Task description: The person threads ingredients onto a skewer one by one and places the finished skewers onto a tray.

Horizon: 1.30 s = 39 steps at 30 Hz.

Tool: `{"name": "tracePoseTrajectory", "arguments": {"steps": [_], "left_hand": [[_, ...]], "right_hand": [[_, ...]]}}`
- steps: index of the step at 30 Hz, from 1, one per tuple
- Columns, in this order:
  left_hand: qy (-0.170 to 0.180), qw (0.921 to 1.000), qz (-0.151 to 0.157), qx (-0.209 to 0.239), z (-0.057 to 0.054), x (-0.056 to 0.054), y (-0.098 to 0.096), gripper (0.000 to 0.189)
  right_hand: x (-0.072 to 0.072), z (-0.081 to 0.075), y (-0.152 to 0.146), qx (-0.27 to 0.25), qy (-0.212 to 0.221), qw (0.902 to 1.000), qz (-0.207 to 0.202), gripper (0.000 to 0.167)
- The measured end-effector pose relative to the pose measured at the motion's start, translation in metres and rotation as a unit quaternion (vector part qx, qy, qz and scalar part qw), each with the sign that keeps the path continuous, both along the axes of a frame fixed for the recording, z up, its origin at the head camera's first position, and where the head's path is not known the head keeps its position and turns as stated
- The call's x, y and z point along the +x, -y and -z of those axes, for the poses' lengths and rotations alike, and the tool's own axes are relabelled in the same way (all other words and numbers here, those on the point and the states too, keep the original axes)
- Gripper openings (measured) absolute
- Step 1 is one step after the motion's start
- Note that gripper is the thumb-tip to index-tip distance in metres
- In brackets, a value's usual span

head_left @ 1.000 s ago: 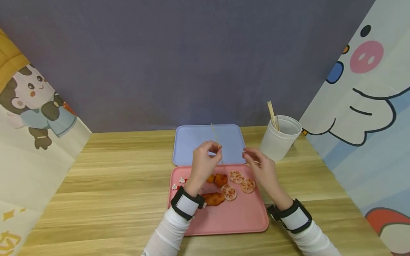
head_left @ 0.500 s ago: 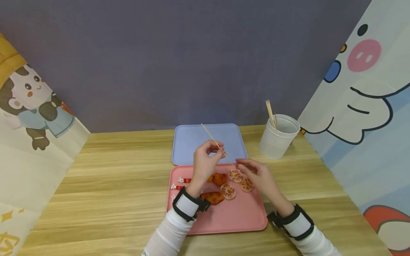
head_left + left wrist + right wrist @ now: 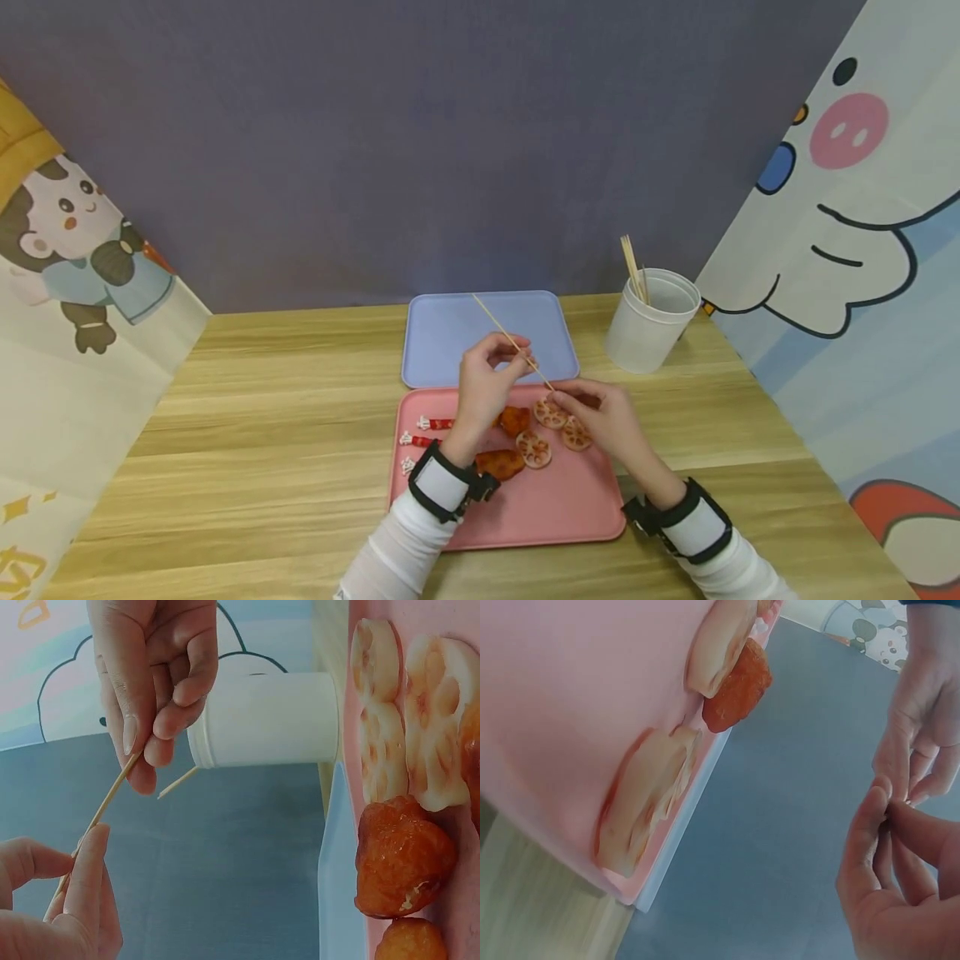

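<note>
A thin bamboo skewer (image 3: pixel 495 321) slants over the two trays, its far end up to the left. My left hand (image 3: pixel 486 379) pinches it partway along, between thumb and fingertips. At its lower right end, the thumb and fingers of my right hand (image 3: pixel 606 417) grip it too. The left wrist view shows the skewer (image 3: pixel 112 787) running between both hands. Below them on the pink tray (image 3: pixel 547 517) lie lotus root slices (image 3: pixel 534 450), a browned chunk of food (image 3: pixel 514 420) and a longer browned piece (image 3: pixel 501 464). The right hand partly covers the lotus slices.
A blue tray (image 3: pixel 442 333) lies behind the pink one. To its right stands a white bucket (image 3: pixel 637 342) with several sticks (image 3: pixel 632 262) in it. Red-wrapped sticks with white ends (image 3: pixel 426 442) lie at the pink tray's left. A grey wall (image 3: pixel 450 150) closes the back.
The skewer has swung from near upright to a slant, its lower end turning right. My right hand has come down and inward and now grips that end; earlier it was apart from it.
</note>
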<state>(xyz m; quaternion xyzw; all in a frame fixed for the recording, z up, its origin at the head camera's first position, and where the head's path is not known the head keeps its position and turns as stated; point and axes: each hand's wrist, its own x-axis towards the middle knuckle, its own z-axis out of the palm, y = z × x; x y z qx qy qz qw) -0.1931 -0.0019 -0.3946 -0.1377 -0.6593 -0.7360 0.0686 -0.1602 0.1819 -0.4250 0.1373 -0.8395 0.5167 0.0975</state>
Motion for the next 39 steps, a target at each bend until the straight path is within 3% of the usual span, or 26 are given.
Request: {"name": "tracePoseTrajectory", "arguments": {"steps": [6,9,14,18,24,28,33,39], "left_hand": [[0.000,0.9999,0.006,-0.010,0.004,-0.002,-0.001,0.012],[0.004,0.9959,0.001,-0.090,0.005,-0.002,0.002,0.014],[0.010,0.9661,0.021,-0.257,0.010,0.002,0.004,0.021],[0.005,0.9543,0.035,-0.297,0.014,0.005,0.002,0.023],[0.009,0.9361,0.036,-0.350,0.020,0.010,-0.001,0.028],[-0.006,0.9156,0.044,-0.400,0.022,0.014,-0.002,0.032],[-0.045,0.8829,0.049,-0.465,0.024,0.017,-0.002,0.039],[-0.087,0.8334,0.034,-0.545,0.022,0.019,0.000,0.040]], "right_hand": [[-0.002,0.000,-0.004,0.004,-0.006,1.0000,-0.002,0.017],[-0.005,0.001,-0.009,-0.004,0.002,1.0000,-0.005,0.017],[-0.011,0.003,-0.018,0.001,0.015,0.9999,0.007,0.017],[-0.014,0.003,-0.025,0.035,0.002,0.9991,0.024,0.017],[-0.012,-0.002,-0.031,0.029,0.015,0.9992,0.021,0.018],[-0.011,-0.002,-0.037,0.035,0.024,0.9988,0.025,0.019],[-0.013,0.005,-0.048,0.048,0.029,0.9975,0.044,0.019],[-0.013,0.009,-0.056,0.052,0.028,0.9968,0.053,0.019]]}}
